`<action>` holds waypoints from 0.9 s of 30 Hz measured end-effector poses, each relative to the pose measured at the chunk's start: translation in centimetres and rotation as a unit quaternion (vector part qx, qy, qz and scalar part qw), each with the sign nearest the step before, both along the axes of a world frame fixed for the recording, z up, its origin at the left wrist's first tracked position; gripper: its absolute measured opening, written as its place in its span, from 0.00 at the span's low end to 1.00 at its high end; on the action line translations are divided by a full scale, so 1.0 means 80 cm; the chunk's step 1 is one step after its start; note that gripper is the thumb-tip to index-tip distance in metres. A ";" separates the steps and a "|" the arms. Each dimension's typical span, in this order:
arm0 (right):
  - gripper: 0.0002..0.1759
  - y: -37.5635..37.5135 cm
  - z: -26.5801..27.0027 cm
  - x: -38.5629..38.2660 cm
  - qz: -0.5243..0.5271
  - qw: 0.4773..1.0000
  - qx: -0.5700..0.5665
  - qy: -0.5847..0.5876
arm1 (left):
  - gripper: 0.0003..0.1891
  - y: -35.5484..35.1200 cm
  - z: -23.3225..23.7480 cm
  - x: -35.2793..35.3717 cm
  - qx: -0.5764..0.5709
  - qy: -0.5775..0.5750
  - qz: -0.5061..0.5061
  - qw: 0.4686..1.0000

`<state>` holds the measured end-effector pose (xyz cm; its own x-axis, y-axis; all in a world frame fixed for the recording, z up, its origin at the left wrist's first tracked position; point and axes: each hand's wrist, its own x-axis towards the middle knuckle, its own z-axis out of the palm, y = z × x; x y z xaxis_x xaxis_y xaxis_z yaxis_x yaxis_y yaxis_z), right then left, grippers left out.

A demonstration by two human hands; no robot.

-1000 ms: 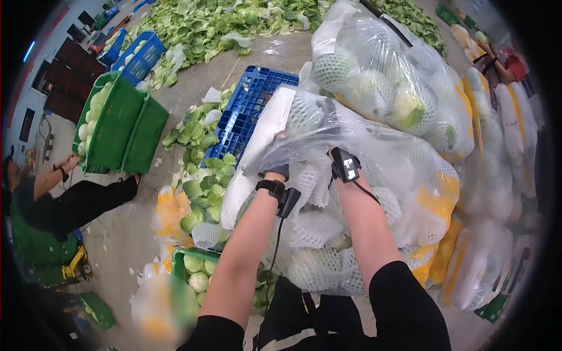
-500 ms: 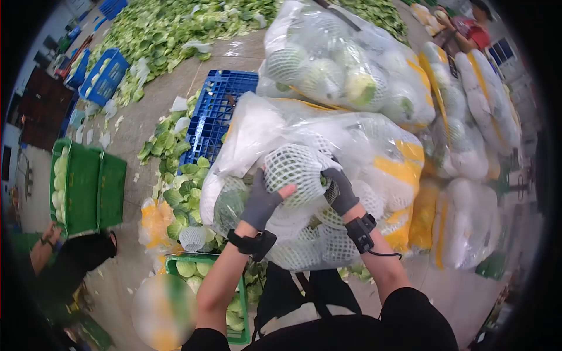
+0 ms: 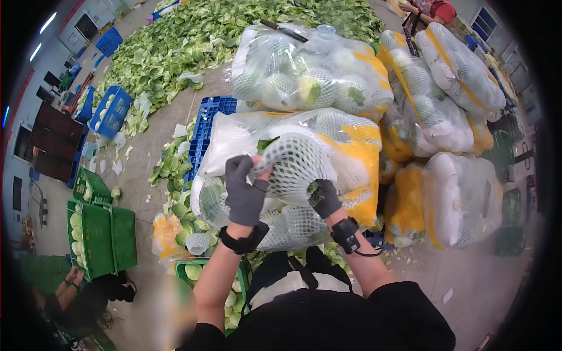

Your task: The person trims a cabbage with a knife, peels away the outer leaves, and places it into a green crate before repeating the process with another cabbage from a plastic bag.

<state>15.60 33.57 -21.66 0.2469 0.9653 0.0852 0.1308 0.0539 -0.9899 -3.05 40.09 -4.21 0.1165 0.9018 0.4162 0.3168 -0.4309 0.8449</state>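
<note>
A cabbage in a white foam net [image 3: 295,164] is between my hands, above an open clear plastic bag [image 3: 234,137] of netted cabbages. A green leaf shows at the net's upper left end. My left hand [image 3: 246,190], in a grey glove with bare fingertips, is closed on the net's edge at that end. On the lower right side, my gloved right hand [image 3: 325,199] has its fingers curled round the netted cabbage; part of them is hidden. Behind it lies another filled bag [image 3: 328,82], with a dark-handled knife [image 3: 284,30] on top.
Blue pallet [image 3: 202,131] under the bags; more filled bags [image 3: 427,105] stacked right. A green crate [image 3: 181,269] of cabbages stands by my legs. Loose leaves [image 3: 175,47] cover the floor behind. Green crates [image 3: 96,234] with another person's hands stand left; a person in red [image 3: 439,11] is at the far right.
My left hand has gone from lying spread along the cabbage to being closed on the net's edge. The netted cabbage has turned, showing a leaf. The camera view has shifted.
</note>
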 end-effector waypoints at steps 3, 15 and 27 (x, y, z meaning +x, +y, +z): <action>0.20 -0.008 0.023 -0.003 0.019 0.999 0.030 0.037 | 0.12 -0.060 0.014 0.045 0.126 0.178 -0.033 0.975; 0.20 -0.009 0.119 0.028 0.113 0.867 0.298 -0.384 | 0.39 -0.056 -0.071 -0.032 -0.402 -0.483 -0.209 0.750; 0.33 0.108 0.120 -0.011 0.187 0.790 -0.071 -0.580 | 0.43 -0.107 -0.108 -0.184 -0.308 -0.634 -0.065 0.707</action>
